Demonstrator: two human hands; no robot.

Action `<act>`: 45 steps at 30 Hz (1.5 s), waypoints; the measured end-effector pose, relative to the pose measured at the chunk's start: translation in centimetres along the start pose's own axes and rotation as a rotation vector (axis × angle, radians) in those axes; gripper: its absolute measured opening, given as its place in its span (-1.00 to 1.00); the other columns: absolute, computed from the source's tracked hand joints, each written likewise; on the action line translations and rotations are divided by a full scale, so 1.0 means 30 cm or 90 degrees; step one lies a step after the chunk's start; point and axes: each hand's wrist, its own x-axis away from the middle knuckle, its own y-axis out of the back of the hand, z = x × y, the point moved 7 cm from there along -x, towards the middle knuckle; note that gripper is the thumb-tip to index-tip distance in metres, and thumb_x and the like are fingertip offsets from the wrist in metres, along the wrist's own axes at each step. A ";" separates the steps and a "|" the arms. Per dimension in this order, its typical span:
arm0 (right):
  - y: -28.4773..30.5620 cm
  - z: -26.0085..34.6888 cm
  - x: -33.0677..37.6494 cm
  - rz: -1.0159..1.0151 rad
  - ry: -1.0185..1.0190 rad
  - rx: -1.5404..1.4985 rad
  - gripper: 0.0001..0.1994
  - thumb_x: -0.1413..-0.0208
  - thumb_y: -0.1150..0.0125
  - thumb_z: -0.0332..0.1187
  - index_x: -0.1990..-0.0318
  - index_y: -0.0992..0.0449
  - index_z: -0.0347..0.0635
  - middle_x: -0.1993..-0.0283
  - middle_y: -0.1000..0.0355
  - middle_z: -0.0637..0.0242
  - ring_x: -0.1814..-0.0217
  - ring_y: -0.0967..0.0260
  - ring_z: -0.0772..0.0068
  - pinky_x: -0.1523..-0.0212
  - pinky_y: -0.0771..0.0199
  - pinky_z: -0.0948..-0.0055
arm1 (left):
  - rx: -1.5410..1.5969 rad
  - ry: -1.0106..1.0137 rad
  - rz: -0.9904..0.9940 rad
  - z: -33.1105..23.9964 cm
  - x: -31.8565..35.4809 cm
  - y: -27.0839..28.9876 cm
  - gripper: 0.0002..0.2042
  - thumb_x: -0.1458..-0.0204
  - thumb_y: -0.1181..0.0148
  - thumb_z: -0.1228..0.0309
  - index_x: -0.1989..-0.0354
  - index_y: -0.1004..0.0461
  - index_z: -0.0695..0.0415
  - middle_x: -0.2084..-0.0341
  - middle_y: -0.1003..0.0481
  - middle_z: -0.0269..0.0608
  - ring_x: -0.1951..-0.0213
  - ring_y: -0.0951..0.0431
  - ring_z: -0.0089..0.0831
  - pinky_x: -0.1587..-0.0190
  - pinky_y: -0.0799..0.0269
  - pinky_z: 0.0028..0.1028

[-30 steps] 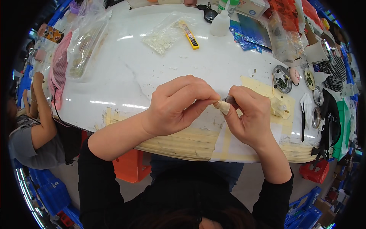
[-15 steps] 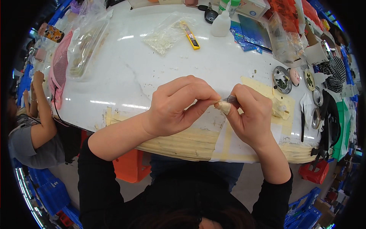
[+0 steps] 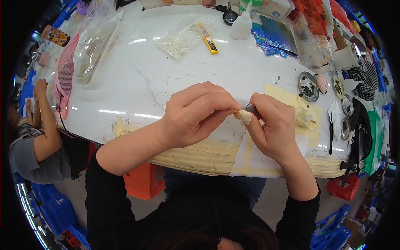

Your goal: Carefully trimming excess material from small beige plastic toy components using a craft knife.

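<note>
Above the table's near edge, my two hands meet fingertip to fingertip. My left hand [image 3: 189, 114] pinches thumb against forefinger; whatever sits between these tips is too small to make out. My right hand [image 3: 275, 125] is closed around a small grey metal piece, maybe a blade [image 3: 251, 108], mostly covered by the fingers. A pale tape wrap [image 3: 245, 117] covers the tip of my right thumb and almost touches the left fingertips. Under the right hand lie a white paper sheet [image 3: 254, 156] and yellowish tape [image 3: 277, 92] stuck to the tabletop.
Farther back lie a yellow blade case [image 3: 209, 41], a clear bag of small white bits [image 3: 175, 46], a white squeeze bottle [image 3: 241, 28] and shiny blue sheets [image 3: 277, 35]. Round metal dishes [image 3: 308, 96] and a black pen-like tool [image 3: 331, 137] are at right. Another person [image 3: 41, 154] sits at left.
My right hand has shifted slightly and the grey metal piece has turned a little between its fingers. My left hand stays nearly still.
</note>
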 end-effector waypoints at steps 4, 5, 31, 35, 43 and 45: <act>0.000 0.002 -0.003 0.024 0.008 -0.009 -0.79 0.05 -0.31 -0.36 0.50 -0.35 -0.17 0.64 -0.27 0.36 0.64 -0.24 0.37 0.64 -0.17 0.43 | -0.004 -0.009 0.003 -0.002 -0.002 0.002 -0.80 0.08 -0.28 0.74 0.26 -0.52 0.28 0.39 -0.57 -0.13 0.39 -0.59 -0.35 0.40 -0.48 -0.51; -0.001 0.003 -0.003 0.031 0.011 -0.006 -0.84 0.10 -0.30 -0.40 0.48 -0.38 -0.13 0.63 -0.32 0.38 0.64 -0.30 0.35 0.64 -0.22 0.41 | -0.003 -0.009 0.003 -0.003 -0.002 0.002 -0.79 0.09 -0.27 0.75 0.26 -0.52 0.28 0.39 -0.57 -0.12 0.39 -0.59 -0.35 0.40 -0.48 -0.50; 0.045 0.002 -0.019 -0.070 0.023 -0.182 -0.61 0.27 -0.16 -0.73 0.21 -0.63 -0.23 0.38 -0.41 0.32 0.43 -0.39 0.54 0.46 -0.38 0.57 | 0.686 0.717 0.057 0.153 0.107 -0.117 -0.86 -0.24 -0.12 0.39 0.20 -0.49 0.21 0.38 -0.57 -0.24 0.41 -0.53 -0.61 0.37 -0.46 -0.64; 0.039 0.004 -0.015 -0.074 0.027 -0.199 -0.63 0.27 -0.17 -0.73 0.22 -0.63 -0.23 0.39 -0.37 0.32 0.43 -0.40 0.57 0.45 -0.40 0.62 | 0.735 0.722 0.052 0.156 0.119 -0.130 -0.85 -0.24 -0.11 0.39 0.15 -0.49 0.22 0.39 -0.55 -0.25 0.41 -0.51 -0.62 0.37 -0.46 -0.65; 0.038 0.005 -0.011 -0.084 0.017 -0.215 -0.64 0.27 -0.18 -0.74 0.24 -0.63 -0.24 0.39 -0.33 0.35 0.43 -0.39 0.63 0.46 -0.43 0.66 | 0.771 0.719 0.054 0.150 0.110 -0.132 -0.85 -0.23 -0.13 0.36 0.21 -0.52 0.19 0.43 -0.53 -0.27 0.43 -0.49 -0.63 0.42 -0.41 -0.65; 0.039 0.006 -0.011 -0.082 0.016 -0.215 -0.64 0.27 -0.18 -0.74 0.24 -0.63 -0.24 0.38 -0.34 0.35 0.43 -0.39 0.63 0.47 -0.43 0.66 | 0.757 0.721 0.053 0.150 0.108 -0.128 -0.85 -0.23 -0.14 0.35 0.24 -0.51 0.19 0.45 -0.53 -0.28 0.45 -0.48 -0.63 0.45 -0.39 -0.65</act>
